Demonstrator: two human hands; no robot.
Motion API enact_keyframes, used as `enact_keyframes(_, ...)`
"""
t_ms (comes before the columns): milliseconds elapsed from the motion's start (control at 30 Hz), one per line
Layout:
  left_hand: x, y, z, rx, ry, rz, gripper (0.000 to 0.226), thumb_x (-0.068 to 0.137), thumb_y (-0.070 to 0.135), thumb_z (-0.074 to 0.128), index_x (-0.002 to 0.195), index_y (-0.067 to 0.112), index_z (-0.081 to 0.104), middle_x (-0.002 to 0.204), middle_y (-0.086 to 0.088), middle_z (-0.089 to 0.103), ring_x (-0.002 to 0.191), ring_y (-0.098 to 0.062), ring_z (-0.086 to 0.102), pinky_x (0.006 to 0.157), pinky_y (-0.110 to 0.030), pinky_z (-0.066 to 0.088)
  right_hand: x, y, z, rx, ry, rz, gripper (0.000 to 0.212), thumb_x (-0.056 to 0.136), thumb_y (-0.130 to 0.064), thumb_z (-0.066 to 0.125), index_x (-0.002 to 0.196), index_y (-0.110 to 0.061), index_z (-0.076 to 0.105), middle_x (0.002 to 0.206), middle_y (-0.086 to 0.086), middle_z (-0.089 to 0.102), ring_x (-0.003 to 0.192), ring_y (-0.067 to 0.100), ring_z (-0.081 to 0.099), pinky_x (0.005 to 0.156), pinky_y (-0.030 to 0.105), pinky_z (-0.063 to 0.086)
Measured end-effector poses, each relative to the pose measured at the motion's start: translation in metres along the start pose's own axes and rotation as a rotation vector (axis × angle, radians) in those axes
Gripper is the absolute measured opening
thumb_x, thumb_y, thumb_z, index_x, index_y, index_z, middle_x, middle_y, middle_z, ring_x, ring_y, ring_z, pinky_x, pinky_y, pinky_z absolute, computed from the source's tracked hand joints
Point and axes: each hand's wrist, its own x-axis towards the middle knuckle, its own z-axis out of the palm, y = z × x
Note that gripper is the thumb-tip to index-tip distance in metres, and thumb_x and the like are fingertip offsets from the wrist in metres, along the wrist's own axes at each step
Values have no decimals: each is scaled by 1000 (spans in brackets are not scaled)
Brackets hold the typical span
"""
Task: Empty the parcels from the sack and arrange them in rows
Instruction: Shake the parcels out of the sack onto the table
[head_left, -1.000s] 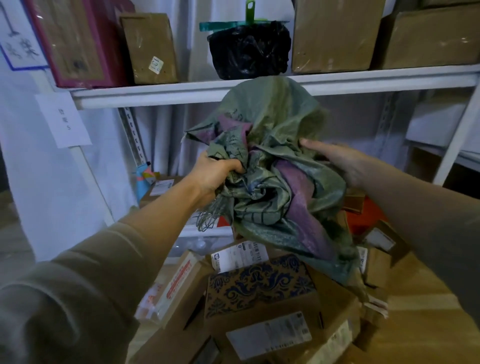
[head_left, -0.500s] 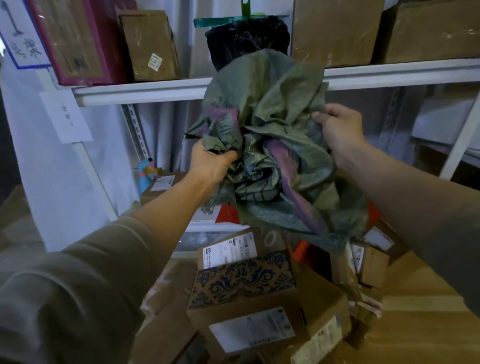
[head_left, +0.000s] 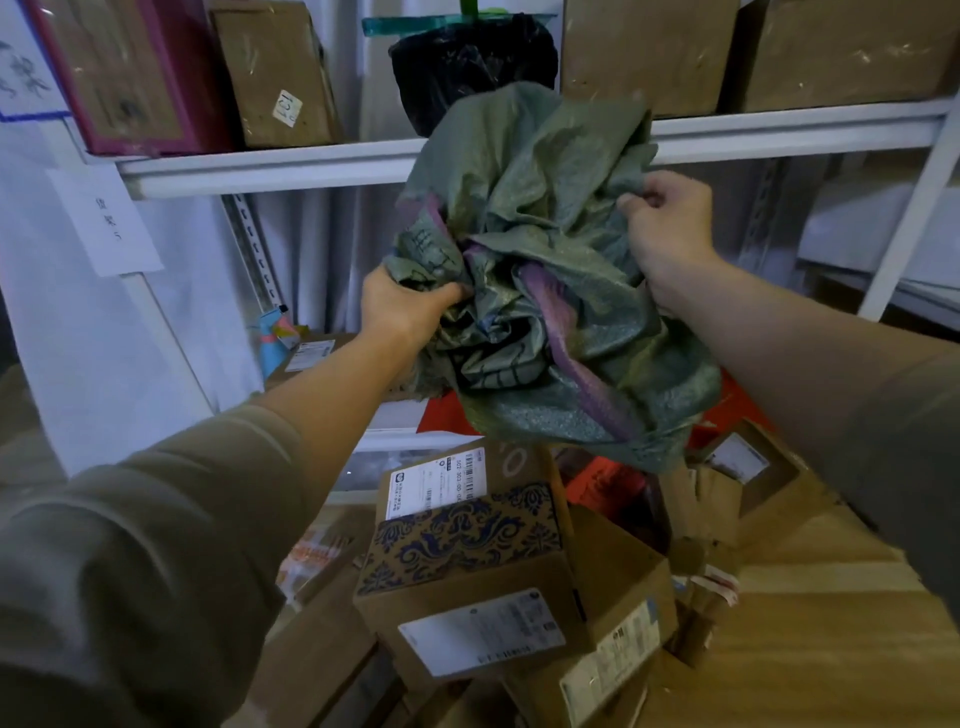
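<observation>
The left hand (head_left: 402, 306) is closed around a bunched fold at the lower left of a green woven sack (head_left: 540, 270), and the right hand (head_left: 667, 223) is clenched on a fold at its upper right edge. The sack, crumpled and marked with a purple stripe, is held aloft between the two hands, in front of a white metal shelf (head_left: 270, 169). Directly below it, a loose heap of cardboard parcels is seen on a wooden surface (head_left: 831, 649). Nearest in the heap is a box with a blue floral pattern (head_left: 462, 535), which bears a white shipping label; a labelled brown box (head_left: 441, 483) is partly hidden just behind it, and a red parcel (head_left: 602, 483) is shown farther right. On the shelf above, a black plastic bag (head_left: 467, 62) is flanked by brown cartons (head_left: 275, 73). A paper sign (head_left: 106, 221) is fixed to the left upright.
</observation>
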Motion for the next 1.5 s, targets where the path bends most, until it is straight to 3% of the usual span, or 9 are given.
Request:
enact_keyframes(167,0,9,-3,-75,63,40,57,67,21,90,118,14,65,109,-1,72,99,-15,69,87,-34,59,-4,-15,-1,-2,77,-76,19,93,-7,54,76,-13,53,65,-5,41,63,6,38,51,15,32)
enact_keyframes(333,3,11,-7,-67,73,18,66,66,25,90,124,12,63,113,-2,71,103,-18,68,90,-40,58,0,-24,1,-9,45,-85,15,95,-8,54,82,-16,54,74,4,40,66,10,37,49,17,29)
enact_keyframes(567,9,13,-17,-79,81,-18,64,68,23,90,125,13,62,115,-3,71,104,-21,67,92,-43,57,-3,-34,10,37,37,-100,36,97,-6,54,67,-21,41,63,-8,32,46,1,28,46,13,25)
enact_keyframes(767,18,36,-32,-104,132,85,63,69,22,90,124,12,62,114,1,70,102,-14,66,85,-29,56,0,-57,21,82,66,-115,15,97,-7,53,84,-14,54,69,-2,38,61,6,33,50,14,29)
enact_keyframes(967,21,46,-44,-154,174,173,56,69,20,89,119,10,65,106,5,73,96,-6,70,83,-23,59,-2,-77,28,91,91,-180,16,97,-5,53,83,-11,54,66,-6,39,55,1,33,50,10,31)
enact_keyframes(1200,19,32,-58,-160,125,154,54,70,25,87,119,13,67,107,5,73,99,-8,69,88,-28,58,-13,-79,33,21,118,-206,13,97,-7,53,87,-12,58,68,-6,41,59,2,36,53,10,32)
enact_keyframes(1333,19,25,-72,-193,-15,-7,54,74,34,81,122,19,63,112,2,72,101,-15,69,91,-37,57,-22,-72,33,-97,63,-190,10,98,-10,51,93,-6,59,82,4,51,73,10,45,58,17,37)
enact_keyframes(1433,22,25,-86,-376,-184,-194,66,75,61,67,126,19,64,112,-4,74,98,-20,73,81,-37,58,-29,-75,30,-54,97,-232,10,99,-9,48,92,-10,54,86,3,53,77,11,47,67,21,41)
enact_keyframes(1500,27,25,-92,-400,-215,-254,73,75,72,63,125,18,67,108,-3,76,95,-21,74,81,-38,59,-34,-81,30,-38,100,-251,11,100,-8,45,95,-14,52,86,0,53,76,8,47,66,16,41)
